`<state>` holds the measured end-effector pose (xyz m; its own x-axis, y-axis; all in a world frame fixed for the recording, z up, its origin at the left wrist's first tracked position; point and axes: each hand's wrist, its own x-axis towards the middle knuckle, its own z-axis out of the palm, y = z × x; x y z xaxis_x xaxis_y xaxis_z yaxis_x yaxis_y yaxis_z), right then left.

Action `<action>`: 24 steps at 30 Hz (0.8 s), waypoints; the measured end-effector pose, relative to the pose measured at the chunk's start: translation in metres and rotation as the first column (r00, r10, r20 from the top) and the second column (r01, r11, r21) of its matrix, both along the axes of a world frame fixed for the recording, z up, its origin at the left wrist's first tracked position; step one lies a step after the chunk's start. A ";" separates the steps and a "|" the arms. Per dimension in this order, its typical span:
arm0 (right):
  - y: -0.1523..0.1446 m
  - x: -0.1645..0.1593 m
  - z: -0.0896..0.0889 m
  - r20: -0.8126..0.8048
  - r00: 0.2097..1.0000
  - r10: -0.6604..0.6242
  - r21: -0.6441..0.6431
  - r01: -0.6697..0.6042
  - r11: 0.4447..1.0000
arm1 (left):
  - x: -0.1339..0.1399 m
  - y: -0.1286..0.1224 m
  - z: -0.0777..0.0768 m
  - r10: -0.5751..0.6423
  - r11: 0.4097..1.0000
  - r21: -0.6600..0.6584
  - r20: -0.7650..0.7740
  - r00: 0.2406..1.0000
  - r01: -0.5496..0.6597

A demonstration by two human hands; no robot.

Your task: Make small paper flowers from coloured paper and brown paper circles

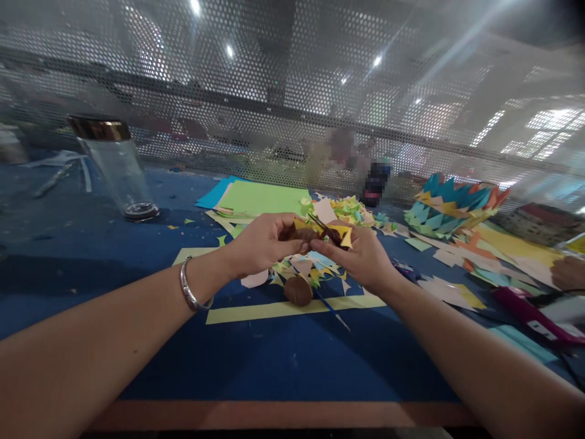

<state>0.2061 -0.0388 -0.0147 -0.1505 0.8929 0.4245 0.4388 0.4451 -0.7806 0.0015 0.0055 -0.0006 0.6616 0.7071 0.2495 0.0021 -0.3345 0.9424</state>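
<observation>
Both my hands meet above the scrap pile in the middle of the table. My left hand (281, 238), with a silver bangle at its wrist, is closed with yellow paper (301, 225) at its fingertips. In my right hand (361, 250), also closed, is a dark, narrow tool that looks like scissors (325, 228); a pointed bit of yellow paper shows beside it. Fingers partly hide both things. Just below the hands lie a round brown object (298, 291), a thin blue pen or brush (333, 311) and a pale green paper strip (256, 312).
Paper scraps (351, 210) spread behind my hands, near stacked green sheets (269, 198). A glass bottle (116, 167) stands left. To the right are a folded-paper ring (450, 207), loose paper and a magenta device (532, 317). A perforated screen (256, 91) closes the back; another person's hand (569, 271) is far right.
</observation>
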 end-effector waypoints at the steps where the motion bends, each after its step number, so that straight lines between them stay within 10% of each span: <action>1: 0.000 -0.001 0.000 -0.024 1.000 0.019 -0.006 -0.019 1.000 | 0.000 -0.001 0.000 0.001 1.000 -0.003 0.006 1.000 -0.001; 12: -0.010 -0.012 0.011 -0.192 0.981 0.036 0.027 -0.031 0.999 | 0.018 -0.022 -0.003 0.210 0.891 -0.451 0.300 0.931 -0.056; 24: -0.007 -0.003 0.008 -0.310 0.950 0.041 -0.088 -0.072 0.994 | 0.006 0.001 -0.005 0.322 0.936 -0.231 0.260 0.910 -0.265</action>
<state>0.2030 -0.0462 -0.0070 -0.0780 0.9256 0.3703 0.1474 0.3781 -0.9140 0.0074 0.0063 -0.0055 0.3352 0.9104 0.2425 -0.2088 -0.1792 0.9614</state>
